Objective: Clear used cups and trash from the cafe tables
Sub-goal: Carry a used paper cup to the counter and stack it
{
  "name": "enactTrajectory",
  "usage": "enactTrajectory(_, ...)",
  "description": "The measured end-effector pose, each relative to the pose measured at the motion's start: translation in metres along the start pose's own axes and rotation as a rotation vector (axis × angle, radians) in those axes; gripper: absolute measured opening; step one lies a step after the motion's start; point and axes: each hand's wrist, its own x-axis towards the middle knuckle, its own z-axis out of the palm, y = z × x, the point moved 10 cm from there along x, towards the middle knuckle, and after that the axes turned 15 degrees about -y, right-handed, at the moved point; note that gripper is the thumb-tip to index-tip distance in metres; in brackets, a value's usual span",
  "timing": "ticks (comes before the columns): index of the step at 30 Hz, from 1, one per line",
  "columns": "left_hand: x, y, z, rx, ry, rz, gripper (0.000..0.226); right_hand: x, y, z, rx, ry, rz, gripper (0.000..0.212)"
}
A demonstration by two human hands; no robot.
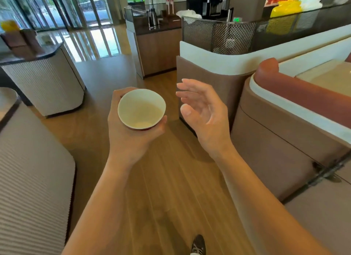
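My left hand (127, 135) grips a paper cup (141, 108) from below and behind, fingers curled round its wall. The cup is white inside with a red outside just showing at its base, and it looks empty. It is held upright in front of me over the wooden floor. My right hand (203, 112) hovers just to the right of the cup, palm turned toward it, fingers straight and spread, holding nothing and not touching the cup.
A wooden aisle (161, 178) runs ahead between a ribbed beige seat (32, 178) at left and brown booth backs (275, 140) at right. A ribbed counter (47, 80) stands at far left. A wooden station (157, 43) and the service bar (247, 30) lie ahead. My shoe (198, 244) shows below.
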Motion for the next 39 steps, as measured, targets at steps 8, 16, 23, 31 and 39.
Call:
enactTrajectory(8, 0.157, -0.096, 0.023, 0.057, 0.032, -0.012, 0.072, 0.158, 0.100, -0.051, 0.027, -0.025, -0.034, 0.056)
enactTrajectory(16, 0.235, -0.231, 0.033, 0.050, 0.062, -0.105, 0.073, 0.258, 0.229, -0.038, 0.085, -0.103, 0.012, 0.047)
enactTrajectory(23, 0.334, -0.367, 0.003, 0.002, 0.133, -0.103, 0.071, 0.384, 0.342, 0.000, 0.045, -0.164, 0.025, 0.052)
enactTrajectory(31, 0.483, -0.481, -0.045, -0.017, 0.121, -0.060, 0.072, 0.559, 0.422, 0.023, 0.023, -0.146, -0.026, 0.055)
enactTrajectory(39, 0.561, -0.617, -0.040, -0.028, 0.061, -0.124, 0.073, 0.640, 0.555, 0.032, 0.044, -0.107, 0.022, 0.065)
